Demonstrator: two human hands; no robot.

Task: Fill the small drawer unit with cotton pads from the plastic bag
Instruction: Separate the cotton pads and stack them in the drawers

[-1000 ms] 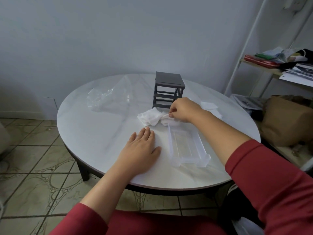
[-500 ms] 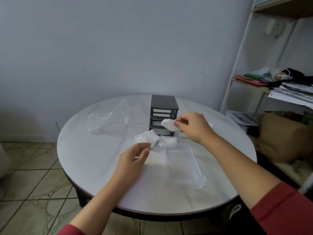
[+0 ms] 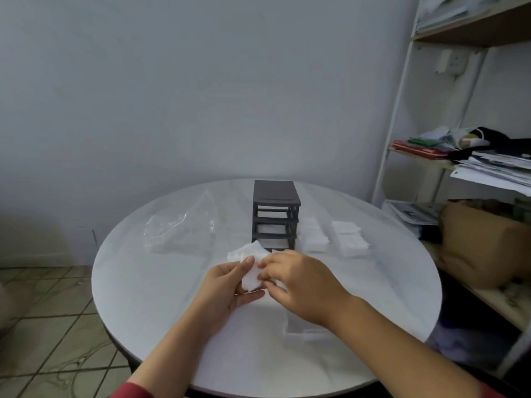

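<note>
The left hand (image 3: 230, 285), flat on the surface (image 3: 161, 297) a second ago, is now meeting the right hand (image 3: 298, 285) at centre frame, both sets of fingers (image 3: 247, 261) pinching a cotton pad (image 3: 251, 276) in front of the drawer unit (image 3: 275, 214), probably squaring it for the pulled-out drawer (image 3: 298, 331) beneath.

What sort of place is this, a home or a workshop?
Most likely a room in a home, though I can't be certain: a round white table, a tiled floor, and a shelf against the wall piled with loose papers.
</note>
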